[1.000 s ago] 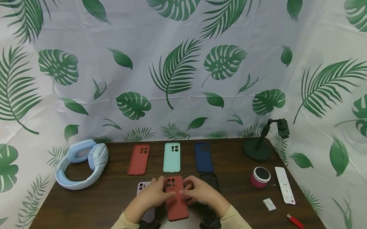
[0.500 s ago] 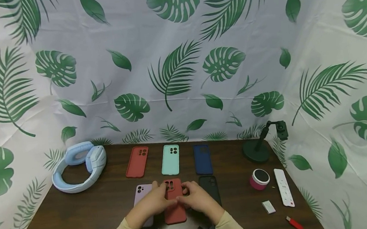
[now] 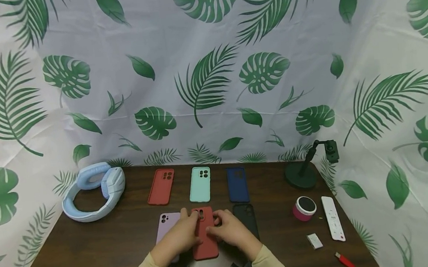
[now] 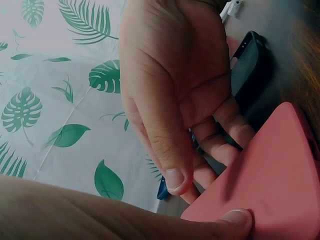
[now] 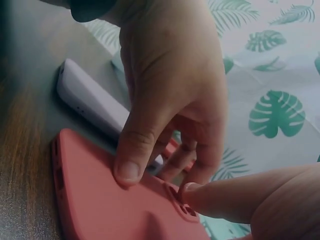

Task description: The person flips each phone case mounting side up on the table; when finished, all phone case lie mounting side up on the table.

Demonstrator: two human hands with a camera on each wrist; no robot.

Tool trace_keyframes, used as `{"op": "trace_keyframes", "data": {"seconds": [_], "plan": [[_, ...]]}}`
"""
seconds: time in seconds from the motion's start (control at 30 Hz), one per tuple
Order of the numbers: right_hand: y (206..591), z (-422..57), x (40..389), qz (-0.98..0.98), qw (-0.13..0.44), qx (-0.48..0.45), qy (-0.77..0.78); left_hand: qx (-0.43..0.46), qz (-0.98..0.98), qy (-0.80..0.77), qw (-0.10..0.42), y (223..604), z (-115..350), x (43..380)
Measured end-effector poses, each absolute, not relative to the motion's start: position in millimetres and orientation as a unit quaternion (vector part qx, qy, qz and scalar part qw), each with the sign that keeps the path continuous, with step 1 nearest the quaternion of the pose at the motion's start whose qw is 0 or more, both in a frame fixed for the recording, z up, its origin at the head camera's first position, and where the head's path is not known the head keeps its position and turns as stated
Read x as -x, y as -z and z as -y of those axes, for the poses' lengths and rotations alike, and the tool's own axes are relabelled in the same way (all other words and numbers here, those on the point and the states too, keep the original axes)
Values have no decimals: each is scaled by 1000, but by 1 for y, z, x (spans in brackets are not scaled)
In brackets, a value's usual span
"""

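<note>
A red phone case (image 3: pixel 206 248) sits back up in front of me, between my two hands. My left hand (image 3: pixel 179 235) grips its left side, with the thumb (image 5: pixel 131 172) pressed on the back and fingers at the camera cutout (image 5: pixel 186 206). From the other side, my right hand (image 3: pixel 233 230) holds the right edge, fingers curled there and thumb on the back. A lilac phone case (image 3: pixel 166 226) lies partly hidden behind my left hand and forearm. Beside my right hand lies a black phone case (image 3: pixel 246 218), partly covered.
Along the back lie another red phone case (image 3: pixel 161 186), a mint one (image 3: pixel 200 184) and a navy one (image 3: pixel 237 185). Blue headphones (image 3: pixel 93 192) rest at left. To the right are a black stand (image 3: pixel 301 173), a pink round jar (image 3: pixel 303 209), a white remote (image 3: pixel 333 218), a small white box (image 3: pixel 314 241) and a red USB stick (image 3: pixel 344 261).
My right thumb has moved inward onto the red case's back. The thumbs came together half a second ago and are now apart, the left one lower. The view has shifted slightly.
</note>
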State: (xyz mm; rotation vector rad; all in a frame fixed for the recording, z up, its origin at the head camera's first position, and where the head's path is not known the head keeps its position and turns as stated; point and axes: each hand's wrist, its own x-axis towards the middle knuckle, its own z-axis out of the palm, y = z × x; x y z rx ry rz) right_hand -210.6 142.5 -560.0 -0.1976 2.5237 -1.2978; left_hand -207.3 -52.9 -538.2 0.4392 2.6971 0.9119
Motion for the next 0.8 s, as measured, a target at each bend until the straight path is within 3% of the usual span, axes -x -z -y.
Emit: {"op": "trace_keyframes", "data": {"seconds": [0.33, 0.8], "plan": [[559, -143, 208, -822, 184, 31, 538, -143, -917, -342, 150, 539, 53, 209], [553, -144, 208, -820, 160, 60, 546, -136, -909, -364, 150, 533, 54, 209]]}}
